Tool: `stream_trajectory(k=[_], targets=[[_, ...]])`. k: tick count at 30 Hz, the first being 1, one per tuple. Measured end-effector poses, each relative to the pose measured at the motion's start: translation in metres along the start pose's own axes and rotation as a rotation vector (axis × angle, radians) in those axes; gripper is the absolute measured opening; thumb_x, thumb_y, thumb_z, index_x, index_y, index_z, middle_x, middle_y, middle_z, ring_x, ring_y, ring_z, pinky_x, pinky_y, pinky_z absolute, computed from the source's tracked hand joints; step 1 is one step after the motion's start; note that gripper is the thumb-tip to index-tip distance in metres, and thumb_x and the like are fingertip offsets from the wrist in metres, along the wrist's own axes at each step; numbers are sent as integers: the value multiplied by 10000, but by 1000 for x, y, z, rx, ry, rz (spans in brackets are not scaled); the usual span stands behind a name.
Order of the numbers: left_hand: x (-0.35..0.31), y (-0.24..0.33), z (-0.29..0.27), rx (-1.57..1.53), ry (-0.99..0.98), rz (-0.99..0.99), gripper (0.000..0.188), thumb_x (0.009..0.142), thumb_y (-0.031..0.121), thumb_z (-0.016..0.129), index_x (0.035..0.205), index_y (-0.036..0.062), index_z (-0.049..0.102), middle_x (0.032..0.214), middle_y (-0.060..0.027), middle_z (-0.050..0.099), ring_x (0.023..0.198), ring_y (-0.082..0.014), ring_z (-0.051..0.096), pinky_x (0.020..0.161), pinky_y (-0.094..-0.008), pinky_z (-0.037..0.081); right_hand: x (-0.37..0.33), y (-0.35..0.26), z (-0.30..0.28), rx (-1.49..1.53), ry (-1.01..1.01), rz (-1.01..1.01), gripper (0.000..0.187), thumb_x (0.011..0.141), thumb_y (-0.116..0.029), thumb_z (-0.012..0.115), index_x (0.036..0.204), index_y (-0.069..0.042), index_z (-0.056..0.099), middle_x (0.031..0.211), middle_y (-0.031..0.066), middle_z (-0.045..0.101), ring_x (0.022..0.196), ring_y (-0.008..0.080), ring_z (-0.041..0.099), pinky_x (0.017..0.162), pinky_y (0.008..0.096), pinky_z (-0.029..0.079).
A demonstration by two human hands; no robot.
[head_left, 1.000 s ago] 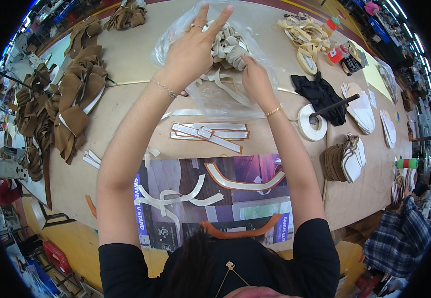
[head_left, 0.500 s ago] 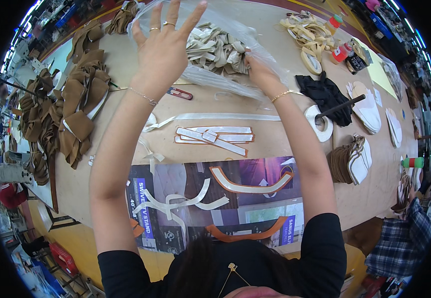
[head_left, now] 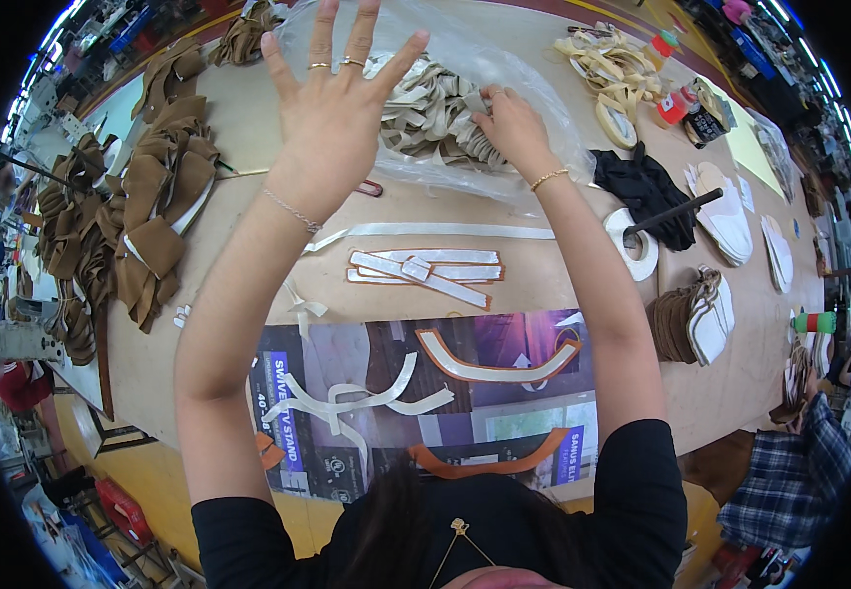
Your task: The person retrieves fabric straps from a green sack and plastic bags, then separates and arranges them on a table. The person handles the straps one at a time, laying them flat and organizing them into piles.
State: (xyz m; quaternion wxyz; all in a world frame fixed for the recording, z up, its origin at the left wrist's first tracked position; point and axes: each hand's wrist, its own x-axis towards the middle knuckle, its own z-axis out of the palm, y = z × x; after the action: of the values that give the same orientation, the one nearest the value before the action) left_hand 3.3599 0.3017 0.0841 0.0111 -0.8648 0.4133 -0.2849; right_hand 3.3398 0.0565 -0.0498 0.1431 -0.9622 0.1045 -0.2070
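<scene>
My left hand [head_left: 335, 123] is raised over the left side of a clear plastic bag [head_left: 435, 177], its fingers spread and holding nothing. Inside the bag lies a heap of pale grey-green fabric strips [head_left: 425, 118]. At the heap's right edge, the curled thumb and fingers of my right hand [head_left: 519, 128] close on some of the strips. A long white tape [head_left: 445, 231] stretches across the table below the bag. Nearer to me is a small bundle of white strips with orange edges [head_left: 425, 270].
A printed cardboard sheet [head_left: 465, 412] carries a curved orange-edged strip [head_left: 494, 368] and loose white strips [head_left: 357, 401]. Brown fabric pieces [head_left: 156, 187] are heaped left. To the right are a white tape roll [head_left: 632, 245], black cloth [head_left: 646, 191] and stacked insole-shaped pieces [head_left: 695, 314].
My right hand has gone from the bag's edge to the strips, and the bag's film now spreads wider to the right. My left hand has shifted slightly right, still spread.
</scene>
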Motion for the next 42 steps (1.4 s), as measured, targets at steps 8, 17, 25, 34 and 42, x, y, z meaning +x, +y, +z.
stream_trajectory(k=[8,17,25,34,42], targets=[[-6,7,8,57,-176,-43,1227,589,199,881,1516,468,123,1630,-62,33,1486,-368,-14,1045,-759,73,10,10,12,323,-35,149,364,853,-300,700,1123,-59,652,1026,102,632,932,247,619,832,361,491],[-1,23,12,105,-104,-58,1078,639,176,832,1499,426,233,1612,-75,127,1475,-344,105,1027,-733,143,7,14,16,482,-100,184,285,892,-282,654,1123,-117,621,1110,58,644,1012,231,605,871,353,474],[17,49,38,-189,-174,54,489,797,130,658,1276,191,578,1341,-113,536,1208,-272,518,998,-532,336,11,39,32,618,-118,198,221,927,-276,612,1031,-83,591,950,67,649,884,228,596,817,352,457],[27,65,120,-376,-446,197,583,805,266,678,1366,303,525,1466,-119,441,1284,-322,469,1023,-566,347,1,47,-1,1298,-232,407,137,980,-222,574,1020,-96,536,1065,18,620,1042,127,546,905,331,443],[24,76,134,-402,-587,83,629,779,228,664,1386,286,505,1521,-119,367,1368,-379,342,1052,-604,249,-10,46,-54,1558,-122,339,229,987,-278,565,1117,-93,600,1149,57,646,1124,172,554,963,385,440]])
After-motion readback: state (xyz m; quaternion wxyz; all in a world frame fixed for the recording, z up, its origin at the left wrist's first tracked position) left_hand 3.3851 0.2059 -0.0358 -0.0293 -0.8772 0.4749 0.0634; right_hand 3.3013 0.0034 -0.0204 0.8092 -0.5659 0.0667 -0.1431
